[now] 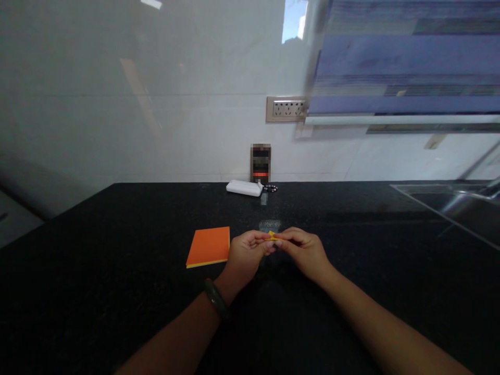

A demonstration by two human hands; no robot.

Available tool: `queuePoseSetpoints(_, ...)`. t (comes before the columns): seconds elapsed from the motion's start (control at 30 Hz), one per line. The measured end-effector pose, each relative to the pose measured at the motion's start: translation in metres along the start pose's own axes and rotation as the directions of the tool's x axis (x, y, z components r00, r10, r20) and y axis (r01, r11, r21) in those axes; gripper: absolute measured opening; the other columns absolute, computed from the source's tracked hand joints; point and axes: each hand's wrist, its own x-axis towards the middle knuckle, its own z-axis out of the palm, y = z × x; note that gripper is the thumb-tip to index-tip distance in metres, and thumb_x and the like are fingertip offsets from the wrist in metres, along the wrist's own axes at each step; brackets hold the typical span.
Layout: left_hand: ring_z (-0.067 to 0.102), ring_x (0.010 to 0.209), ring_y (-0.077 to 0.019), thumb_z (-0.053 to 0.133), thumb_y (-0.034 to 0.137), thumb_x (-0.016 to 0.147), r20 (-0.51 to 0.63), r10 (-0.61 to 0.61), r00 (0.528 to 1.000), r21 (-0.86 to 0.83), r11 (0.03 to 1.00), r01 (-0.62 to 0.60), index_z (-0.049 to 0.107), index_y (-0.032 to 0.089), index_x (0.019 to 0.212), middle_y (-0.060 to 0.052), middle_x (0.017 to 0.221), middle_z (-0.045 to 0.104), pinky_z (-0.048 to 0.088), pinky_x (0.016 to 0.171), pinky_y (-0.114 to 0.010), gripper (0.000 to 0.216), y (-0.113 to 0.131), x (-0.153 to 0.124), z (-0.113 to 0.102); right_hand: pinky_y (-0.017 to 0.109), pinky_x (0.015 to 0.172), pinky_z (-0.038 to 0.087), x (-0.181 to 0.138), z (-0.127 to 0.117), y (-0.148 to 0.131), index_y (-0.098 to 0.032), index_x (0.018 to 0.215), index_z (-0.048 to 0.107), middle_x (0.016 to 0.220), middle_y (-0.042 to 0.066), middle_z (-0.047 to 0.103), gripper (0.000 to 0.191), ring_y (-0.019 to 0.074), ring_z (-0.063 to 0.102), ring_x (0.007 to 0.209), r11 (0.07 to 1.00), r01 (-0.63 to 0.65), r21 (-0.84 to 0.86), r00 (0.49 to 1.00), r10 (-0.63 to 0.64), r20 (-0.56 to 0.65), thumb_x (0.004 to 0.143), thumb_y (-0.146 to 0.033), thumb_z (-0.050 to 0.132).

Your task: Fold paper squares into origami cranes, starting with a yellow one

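Observation:
My left hand (247, 253) and my right hand (303, 250) meet over the black countertop (117, 291), fingers pinched together on a small folded yellow piece of paper (273, 236). Only a corner of the paper shows between the fingertips. A dark bracelet sits on my left wrist. Just left of my left hand lies a stack of orange square paper (209, 246), flat on the counter with a yellow sheet at its bottom edge.
At the back against the tiled wall lie a white flat case (244, 187), a small dark box (260, 163) and a string of dark beads (270, 188). A wall socket strip (286, 109) is above. A steel sink (457, 203) is at the right.

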Motion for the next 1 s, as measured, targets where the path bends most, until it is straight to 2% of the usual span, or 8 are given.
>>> queuePoseSetpoints(0.17, 0.060, 0.051, -0.0107, 0.071, 0.019, 0.055, -0.060, 0.038, 0.997, 0.038, 0.999, -0.035, 0.063, 0.012, 0.062, -0.001, 0.055, 0.065, 0.049, 0.053, -0.021, 0.014, 0.0041, -0.0022, 0.0026, 0.029, 0.064, 0.049, -0.0006, 0.0018, -0.0029, -0.019, 0.077, 0.069, 0.072, 0.003, 0.068, 0.014, 0.0142, 0.062, 0.066, 0.960, -0.216, 0.176, 0.976, 0.207, 0.071, 0.067, -0.028, 0.064)
queuePoseSetpoints(0.27, 0.060, 0.053, -0.0115, 0.070, 0.021, 0.057, -0.077, 0.077, 0.994, 0.105, 0.992, -0.069, 0.063, 0.013, 0.062, -0.001, 0.056, 0.065, 0.049, 0.055, -0.022, 0.011, 0.0036, -0.0039, 0.0017, 0.029, 0.065, 0.049, -0.0017, 0.0039, -0.0021, -0.018, 0.073, 0.068, 0.068, 0.002, 0.067, 0.013, 0.0137, 0.061, 0.063, 0.935, -0.264, 0.235, 0.964, 0.254, 0.074, 0.066, -0.029, 0.066)
queuePoseSetpoints(0.43, 0.061, 0.059, -0.0129, 0.066, 0.023, 0.062, -0.045, 0.127, 0.991, 0.189, 0.975, -0.117, 0.063, 0.014, 0.065, -0.001, 0.059, 0.065, 0.049, 0.058, -0.023, 0.011, -0.0013, -0.0046, 0.0002, 0.029, 0.067, 0.047, -0.0041, 0.0071, -0.0017, -0.018, 0.068, 0.067, 0.073, 0.003, 0.064, 0.009, 0.0136, 0.059, 0.069, 0.965, -0.167, 0.203, 0.986, 0.167, 0.019, 0.067, -0.027, 0.064)
queuePoseSetpoints(0.7, 0.059, 0.055, -0.0095, 0.066, 0.020, 0.063, -0.075, 0.052, 0.996, 0.117, 0.992, -0.043, 0.059, 0.012, 0.064, 0.000, 0.056, 0.062, 0.047, 0.056, -0.020, 0.011, -0.0033, -0.0054, 0.0043, 0.030, 0.068, 0.046, -0.0040, 0.0086, -0.0028, -0.018, 0.059, 0.065, 0.071, 0.003, 0.060, 0.008, 0.0142, 0.057, 0.068, 0.981, -0.126, 0.145, 0.991, 0.131, -0.025, 0.066, -0.021, 0.063)
queuePoseSetpoints(1.0, 0.059, 0.054, -0.0094, 0.069, 0.020, 0.058, -0.112, -0.004, 0.994, 0.036, 0.999, 0.008, 0.056, 0.012, 0.065, 0.000, 0.056, 0.063, 0.047, 0.056, -0.021, 0.017, -0.0030, -0.0054, 0.0061, 0.030, 0.068, 0.046, -0.0036, 0.0070, -0.0008, -0.019, 0.061, 0.067, 0.072, 0.004, 0.061, 0.007, 0.0150, 0.058, 0.072, 0.998, -0.044, 0.038, 0.998, 0.045, -0.033, 0.066, -0.018, 0.062)
